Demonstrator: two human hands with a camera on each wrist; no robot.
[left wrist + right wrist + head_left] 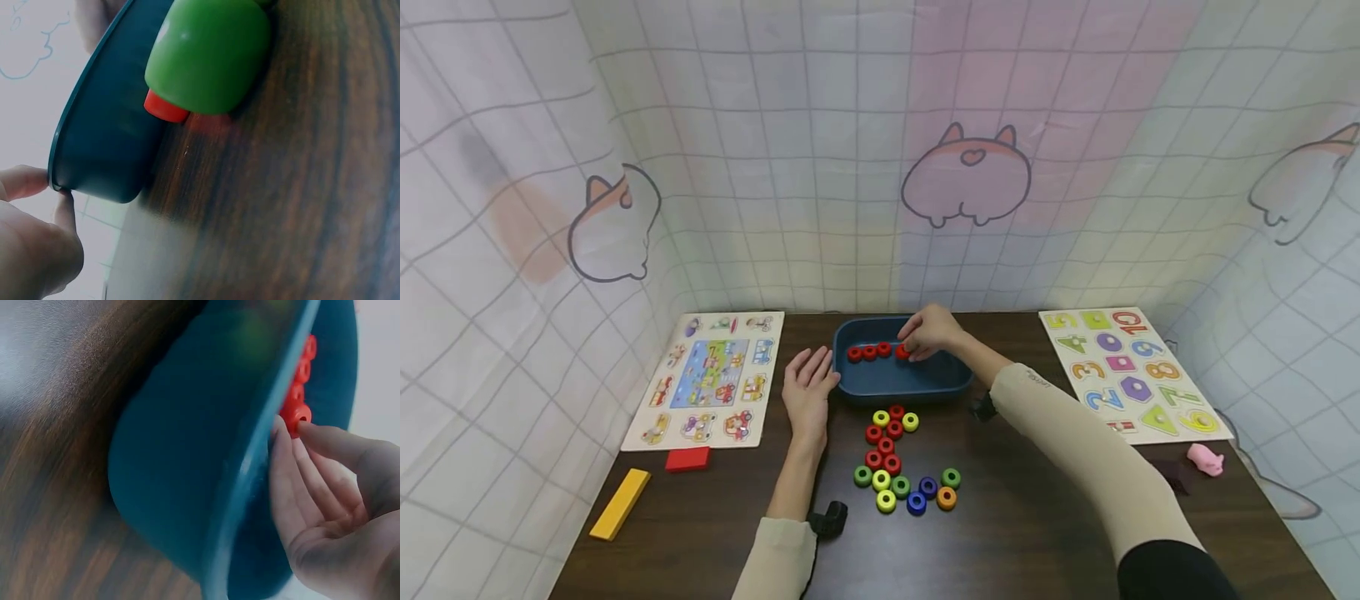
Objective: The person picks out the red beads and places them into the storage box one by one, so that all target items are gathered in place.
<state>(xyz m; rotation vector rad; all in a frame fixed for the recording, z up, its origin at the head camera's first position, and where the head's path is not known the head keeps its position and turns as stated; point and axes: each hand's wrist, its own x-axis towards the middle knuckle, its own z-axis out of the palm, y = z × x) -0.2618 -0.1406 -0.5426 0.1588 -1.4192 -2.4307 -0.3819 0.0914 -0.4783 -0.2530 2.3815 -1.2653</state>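
A dark blue tray [895,385] stands at the back middle of the table. Inside it lie several red rings [869,352] in a row. My right hand [931,329] reaches over the tray and pinches a red ring [300,417] between thumb and fingertips, right at the row's end. At the tray's left end is my left hand [807,396]; the left wrist view shows its thumb and a finger pinching the rim [54,178]. Before the tray lie loose rings in red, yellow, green, blue and orange, among them a green ring [209,56] that looms large there.
A picture puzzle board [767,333] lies left, with a red block [687,459] and a yellow block [620,504] before it. To the right lies a number puzzle board [1105,367], near a pink pig toy [1206,459]. A patterned curtain [850,208] hangs behind the table.
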